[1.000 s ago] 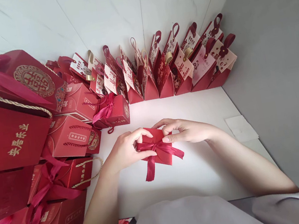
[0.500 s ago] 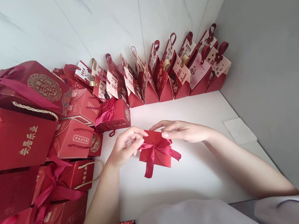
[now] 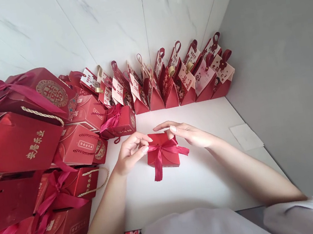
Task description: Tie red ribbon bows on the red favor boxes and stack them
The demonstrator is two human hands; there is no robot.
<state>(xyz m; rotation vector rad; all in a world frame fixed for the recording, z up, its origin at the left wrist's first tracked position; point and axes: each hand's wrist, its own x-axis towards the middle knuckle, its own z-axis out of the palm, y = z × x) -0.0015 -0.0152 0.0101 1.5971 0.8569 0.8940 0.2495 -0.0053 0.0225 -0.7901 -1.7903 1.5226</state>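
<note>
A small red box [image 3: 167,159] sits on the white tabletop with a dark pink ribbon [image 3: 158,163] tied in a bow across its front. At the box's upper left, my left hand [image 3: 133,150] has curled fingers, its thumb and fingers closed around the left loop of the bow. My right hand [image 3: 190,133] is at the upper right, thumb close to the box's top edge and index finger stretched out above the box. Its fingers are apart, and nothing is seen between them. Part of the box's top right is hidden behind this hand.
Red gift boxes [image 3: 79,143] with ribbons and cord handles are stacked on the left. Along the marble wall stands a row of house-shaped boxes [image 3: 185,84]. A white sheet [image 3: 246,136] lies at the table's right edge, beside a grey wall.
The red box has tipped down and now sits more level, slightly further right. My right fingers have lifted off it and spread. The whole view has shifted slightly.
</note>
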